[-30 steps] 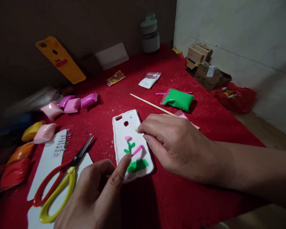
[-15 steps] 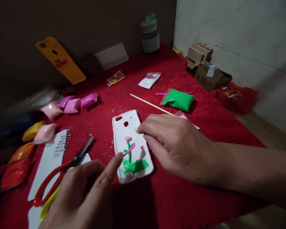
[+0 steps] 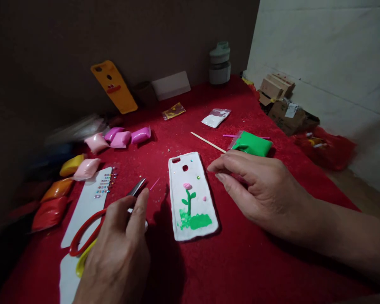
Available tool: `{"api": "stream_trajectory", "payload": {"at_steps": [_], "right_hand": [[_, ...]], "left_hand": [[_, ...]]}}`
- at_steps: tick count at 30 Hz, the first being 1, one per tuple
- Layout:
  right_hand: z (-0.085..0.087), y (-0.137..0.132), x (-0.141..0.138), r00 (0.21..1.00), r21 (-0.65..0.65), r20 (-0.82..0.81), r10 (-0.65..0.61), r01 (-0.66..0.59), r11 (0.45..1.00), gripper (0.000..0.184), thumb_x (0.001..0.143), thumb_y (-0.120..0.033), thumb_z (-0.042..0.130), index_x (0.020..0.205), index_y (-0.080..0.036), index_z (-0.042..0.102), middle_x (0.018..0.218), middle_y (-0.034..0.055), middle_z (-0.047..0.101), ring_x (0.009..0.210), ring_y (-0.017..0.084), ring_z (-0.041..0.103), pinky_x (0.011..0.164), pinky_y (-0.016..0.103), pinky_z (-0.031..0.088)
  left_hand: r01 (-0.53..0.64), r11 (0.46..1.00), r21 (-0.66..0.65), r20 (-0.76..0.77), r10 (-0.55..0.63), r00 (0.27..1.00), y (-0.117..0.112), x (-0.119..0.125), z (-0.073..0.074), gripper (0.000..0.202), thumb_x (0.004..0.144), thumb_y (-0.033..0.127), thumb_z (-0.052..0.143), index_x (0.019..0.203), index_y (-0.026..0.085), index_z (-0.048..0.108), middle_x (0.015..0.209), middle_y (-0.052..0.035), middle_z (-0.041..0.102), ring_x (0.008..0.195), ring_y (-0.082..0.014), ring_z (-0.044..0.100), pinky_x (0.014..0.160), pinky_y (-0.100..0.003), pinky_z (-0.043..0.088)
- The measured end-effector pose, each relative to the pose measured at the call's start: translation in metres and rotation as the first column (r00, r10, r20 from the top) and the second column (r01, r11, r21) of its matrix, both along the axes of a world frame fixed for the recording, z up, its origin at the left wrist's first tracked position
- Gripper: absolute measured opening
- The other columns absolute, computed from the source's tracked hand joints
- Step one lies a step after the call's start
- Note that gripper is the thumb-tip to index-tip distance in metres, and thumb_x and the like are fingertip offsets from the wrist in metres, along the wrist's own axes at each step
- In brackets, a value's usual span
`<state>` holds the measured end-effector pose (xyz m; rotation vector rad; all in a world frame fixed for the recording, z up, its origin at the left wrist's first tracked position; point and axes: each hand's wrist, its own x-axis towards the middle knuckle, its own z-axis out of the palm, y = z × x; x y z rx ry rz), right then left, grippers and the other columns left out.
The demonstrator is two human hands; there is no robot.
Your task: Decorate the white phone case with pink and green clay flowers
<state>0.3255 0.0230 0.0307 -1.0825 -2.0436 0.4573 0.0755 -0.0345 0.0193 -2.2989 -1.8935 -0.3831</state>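
Note:
A phone case coated in white clay [image 3: 180, 211] lies flat on the red cloth between my hands. On it are a pink flower with a green stem, a green clay patch, a pink dot and small gems, one of them green [image 3: 198, 177]. My left hand [image 3: 120, 236] is closed over the scissors [image 3: 88, 228], gripping a thin pink clay tool [image 3: 154, 184] whose tip points away from me. Just right of the case, my right hand [image 3: 256, 190] hovers with thumb and forefinger slightly apart and nothing visible between them. Its other fingers are curled.
Clay packets [image 3: 120, 139] and a card of gems [image 3: 85, 207] lie on the left. Beyond my right hand are a green clay packet [image 3: 253, 143] and a wooden stick [image 3: 207, 142]. A yellow phone case [image 3: 115, 88] and a bottle [image 3: 220, 63] stand at the back.
My left hand has drawn the pink tool left, off the flower stem. My right hand has come away from the green gem, which stays on the case. The camera view has shifted left.

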Motion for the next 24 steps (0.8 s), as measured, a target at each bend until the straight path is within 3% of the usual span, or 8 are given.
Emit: {"api": "stream_trajectory", "payload": {"at_steps": [2,5,10,14,17,20,23,24], "right_hand": [[0.001,0.001,0.000,1.000,0.014,-0.002,-0.006,0.006,1.000,0.019,0.084,0.000,0.050,0.089,-0.009,0.066,0.080,0.0063,0.066,0.075,0.015,0.062,0.067,0.025,0.046],[0.003,0.002,0.000,0.999,0.045,-0.005,-0.032,0.033,0.998,0.017,0.086,-0.002,0.051,0.087,-0.009,0.067,0.076,0.0052,0.065,0.071,0.014,0.061,0.062,0.024,0.045],[0.004,0.001,0.001,0.998,0.052,-0.039,-0.056,0.058,0.997,0.016,0.086,-0.002,0.053,0.090,-0.009,0.067,0.079,0.0041,0.068,0.073,0.011,0.063,0.065,0.020,0.046],[0.002,0.000,0.000,0.995,0.008,-0.052,-0.087,0.088,0.996,0.018,0.086,-0.002,0.053,0.094,-0.011,0.066,0.083,0.0028,0.069,0.075,0.010,0.065,0.066,0.019,0.047],[0.001,0.000,-0.001,0.994,-0.018,-0.051,-0.094,0.093,0.996,0.020,0.086,-0.002,0.051,0.096,-0.013,0.065,0.084,0.0021,0.070,0.075,0.011,0.065,0.063,0.020,0.048],[-0.001,0.000,-0.001,0.998,-0.034,-0.044,-0.048,0.046,0.998,0.021,0.085,-0.002,0.051,0.096,-0.014,0.064,0.085,0.0027,0.070,0.076,0.012,0.066,0.063,0.021,0.049],[-0.004,-0.001,-0.001,0.999,-0.058,-0.048,-0.023,0.020,0.998,0.020,0.087,-0.005,0.050,0.098,-0.015,0.063,0.087,0.0026,0.070,0.077,0.013,0.067,0.065,0.022,0.051],[-0.005,-0.001,-0.001,0.998,-0.061,-0.052,-0.025,0.021,0.998,0.020,0.087,-0.006,0.050,0.098,-0.015,0.063,0.087,0.0023,0.069,0.077,0.013,0.067,0.066,0.022,0.051]], "left_hand": [[0.064,0.998,-0.011,-0.162,-0.065,0.985,0.005,0.005,0.005,0.053,0.090,0.004,0.031,0.141,0.014,0.042,0.120,-0.0172,0.053,0.099,-0.0270,0.062,0.072,-0.036,0.057],[0.220,0.974,0.046,-0.356,-0.190,0.915,0.013,0.011,0.007,0.052,0.086,-0.004,0.030,0.137,-0.002,0.040,0.114,-0.0239,0.054,0.097,-0.0282,0.061,0.076,-0.038,0.057],[0.289,0.955,0.065,-0.463,-0.228,0.856,0.017,0.018,0.005,0.049,0.085,-0.008,0.019,0.117,-0.003,0.056,0.098,-0.0214,0.063,0.089,-0.0263,0.066,0.072,-0.036,0.059],[0.352,0.933,0.078,-0.514,-0.265,0.816,0.018,0.017,0.009,0.048,0.081,-0.010,0.021,0.102,-0.002,0.064,0.087,-0.0209,0.067,0.079,-0.0285,0.067,0.068,-0.040,0.059],[0.379,0.923,0.071,-0.477,-0.303,0.825,0.016,0.013,0.016,0.045,0.079,-0.009,0.026,0.100,0.000,0.065,0.085,-0.0191,0.067,0.076,-0.0285,0.066,0.067,-0.042,0.057],[0.427,0.903,0.036,-0.293,-0.400,0.869,0.010,0.013,0.022,0.036,0.089,0.004,0.030,0.100,0.009,0.064,0.081,-0.0120,0.066,0.070,-0.0233,0.063,0.059,-0.034,0.053],[0.564,0.811,0.152,-0.109,-0.554,0.826,-0.001,0.028,0.023,0.032,0.096,0.019,0.030,0.094,0.015,0.061,0.067,-0.0022,0.061,0.055,-0.0156,0.056,0.047,-0.026,0.042],[0.606,0.772,0.193,-0.090,-0.601,0.794,-0.005,0.037,0.021,0.029,0.095,0.012,0.032,0.083,0.019,0.059,0.059,0.0021,0.056,0.049,-0.0132,0.052,0.045,-0.025,0.039]]}}
